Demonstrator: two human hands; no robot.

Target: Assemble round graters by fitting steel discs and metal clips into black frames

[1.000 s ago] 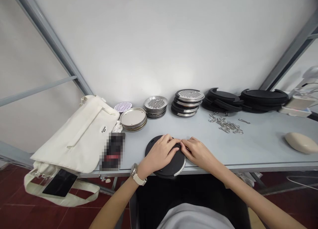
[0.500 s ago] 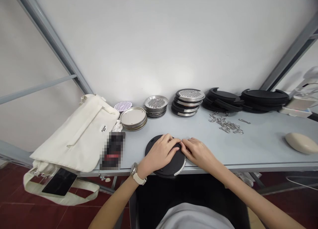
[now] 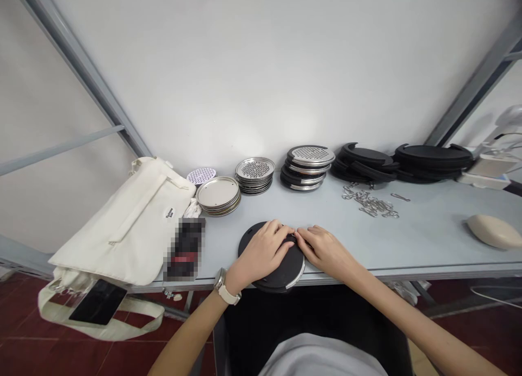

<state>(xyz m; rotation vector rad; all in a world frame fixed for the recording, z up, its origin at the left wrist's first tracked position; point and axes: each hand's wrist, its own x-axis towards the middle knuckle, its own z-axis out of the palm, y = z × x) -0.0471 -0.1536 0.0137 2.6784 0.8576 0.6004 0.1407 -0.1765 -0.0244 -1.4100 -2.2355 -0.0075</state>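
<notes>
my left hand [image 3: 265, 251] presses on the round black disc with a silver edge [image 3: 285, 273]; my right hand [image 3: 324, 251] pinches at its rim, fingertips nearly meeting.

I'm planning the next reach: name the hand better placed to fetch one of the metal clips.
Right, I'd judge. The right hand is at the black disc's edge, nearer the metal clips; the left hand lies across the disc, farther off.

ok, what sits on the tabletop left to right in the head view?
White bag → plain disc stack → perforated disc stack → black-and-silver stack → loose black stack → neater black stack → beige rounded object.
</notes>
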